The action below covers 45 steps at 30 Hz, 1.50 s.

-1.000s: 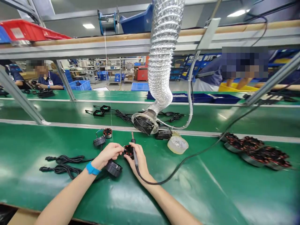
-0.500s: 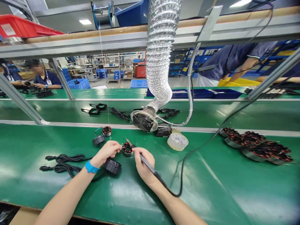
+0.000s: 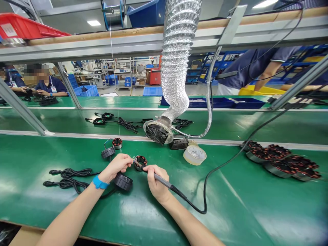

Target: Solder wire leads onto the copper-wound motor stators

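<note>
My left hand [image 3: 119,165], with a blue band on its wrist, is closed in a pinch on thin solder wire [image 3: 119,145] that runs down from a spool above. Light wire ends show at its fingertips, beside a small stator [image 3: 140,162] with copper windings. My right hand [image 3: 158,184] is wrapped round a soldering iron [image 3: 162,180], whose tip reaches into the stator ring. Under my left wrist lies a black round housing [image 3: 123,181] with a cable. Behind that hand are a second stator [image 3: 117,143] and another black housing [image 3: 108,152].
A fume duct [image 3: 176,68] with a fan [image 3: 156,132] hangs ahead. Near it stands a round translucent tub [image 3: 194,154]. Several stators [image 3: 282,159] are grouped at right; black cables [image 3: 69,179] lie at left. The iron's cord [image 3: 228,155] crosses the bench. Other people work beyond.
The soldering iron's tip has come down from above the stator into its ring, and my right hand has shifted slightly lower. My left hand stays in place. The cord has swung right.
</note>
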Each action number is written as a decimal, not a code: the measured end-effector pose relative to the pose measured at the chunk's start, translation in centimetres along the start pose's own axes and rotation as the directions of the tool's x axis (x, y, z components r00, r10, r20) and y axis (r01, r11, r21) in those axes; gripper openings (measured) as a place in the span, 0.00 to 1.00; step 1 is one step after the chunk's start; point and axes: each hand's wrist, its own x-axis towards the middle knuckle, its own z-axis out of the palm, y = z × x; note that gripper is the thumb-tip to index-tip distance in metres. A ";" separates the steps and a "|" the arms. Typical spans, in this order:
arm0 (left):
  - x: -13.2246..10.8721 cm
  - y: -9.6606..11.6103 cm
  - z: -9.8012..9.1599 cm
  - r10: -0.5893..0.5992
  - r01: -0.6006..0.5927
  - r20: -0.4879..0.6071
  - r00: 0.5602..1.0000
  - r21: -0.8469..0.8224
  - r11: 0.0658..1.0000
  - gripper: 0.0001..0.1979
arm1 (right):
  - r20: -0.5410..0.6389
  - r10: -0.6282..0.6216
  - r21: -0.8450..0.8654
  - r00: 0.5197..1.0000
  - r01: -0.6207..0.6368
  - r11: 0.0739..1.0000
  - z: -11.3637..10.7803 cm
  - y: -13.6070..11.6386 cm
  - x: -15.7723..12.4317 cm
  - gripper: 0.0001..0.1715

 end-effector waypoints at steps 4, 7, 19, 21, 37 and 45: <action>0.1 -0.1 0.0 0.009 -0.009 -0.003 1.000 0.004 1.000 0.11 | 0.009 0.055 0.001 0.998 -0.055 0.998 0.0 0.0 -0.1 0.20; 0.2 -0.1 0.0 -0.002 0.002 -0.004 1.000 -0.003 1.000 0.12 | 0.016 0.100 0.019 0.995 -0.101 0.995 0.1 0.3 -0.4 0.20; 0.2 -0.3 -0.1 0.003 -0.003 -0.005 1.000 0.010 1.000 0.12 | -0.034 0.280 0.117 0.959 -0.275 0.954 0.3 1.3 -0.6 0.20; 0.1 -0.1 0.0 0.002 -0.002 -0.007 1.000 0.011 1.000 0.12 | -0.032 0.266 0.103 0.963 -0.262 0.960 0.3 1.3 -0.5 0.19; 0.3 -0.3 -0.1 -0.004 0.004 0.006 1.000 -0.023 1.000 0.13 | 0.187 0.081 -0.122 0.979 -0.059 0.991 1.4 2.9 -0.3 0.20; 0.6 -0.8 -0.3 0.030 -0.030 0.019 0.999 -0.031 0.999 0.14 | 0.283 0.150 -0.057 0.947 -0.139 0.989 2.8 4.8 -0.8 0.33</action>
